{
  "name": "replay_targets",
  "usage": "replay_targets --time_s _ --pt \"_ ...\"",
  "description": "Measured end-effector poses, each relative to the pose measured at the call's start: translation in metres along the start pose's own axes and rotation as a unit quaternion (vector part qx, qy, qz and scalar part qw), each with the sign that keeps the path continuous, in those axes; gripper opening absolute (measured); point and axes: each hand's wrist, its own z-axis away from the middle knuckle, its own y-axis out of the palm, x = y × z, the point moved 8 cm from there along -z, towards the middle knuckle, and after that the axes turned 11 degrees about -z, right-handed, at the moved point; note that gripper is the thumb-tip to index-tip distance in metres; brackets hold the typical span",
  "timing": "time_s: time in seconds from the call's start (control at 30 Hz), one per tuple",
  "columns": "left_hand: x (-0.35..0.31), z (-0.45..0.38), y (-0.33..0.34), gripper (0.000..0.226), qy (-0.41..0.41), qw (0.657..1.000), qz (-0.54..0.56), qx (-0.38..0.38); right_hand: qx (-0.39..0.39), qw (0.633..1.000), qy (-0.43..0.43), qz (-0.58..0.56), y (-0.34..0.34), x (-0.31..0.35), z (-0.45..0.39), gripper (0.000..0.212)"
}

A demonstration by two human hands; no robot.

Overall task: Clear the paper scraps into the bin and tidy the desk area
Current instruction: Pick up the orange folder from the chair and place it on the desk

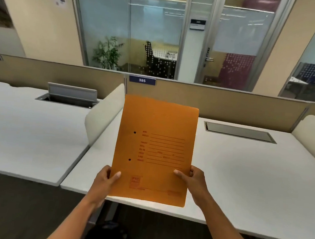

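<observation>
An orange file folder (156,138) with printed form lines and two punch holes is held upright above the front edge of the white desk (243,175). My left hand (106,182) grips its lower left edge, thumb on the front. On the lower right edge my right hand (191,178) pinches the folder, thumb on the front. A dark bin (111,234) shows dimly below the desk between my forearms. I see no paper scraps.
A second white desk (26,131) stands at the left, split off by a cream divider (103,118). An open cable box (68,95) sits on it; a shut cable hatch (240,132) is on the right desk. A beige partition (212,99) marked 385 runs behind.
</observation>
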Motion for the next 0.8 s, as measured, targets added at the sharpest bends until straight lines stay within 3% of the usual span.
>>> replay_targets --time_s 0.47,0.8 --pt "-0.049 -0.047 -0.070 0.034 0.057 0.993 0.024 -0.104 -0.010 0.999 -0.035 -0.035 0.056 0.057 -0.032 0.053" --pt "-0.063 -0.150 -0.089 0.021 0.078 0.987 -0.015 -0.140 -0.041 0.999 -0.016 -0.027 0.093 0.064 -0.130 0.050"
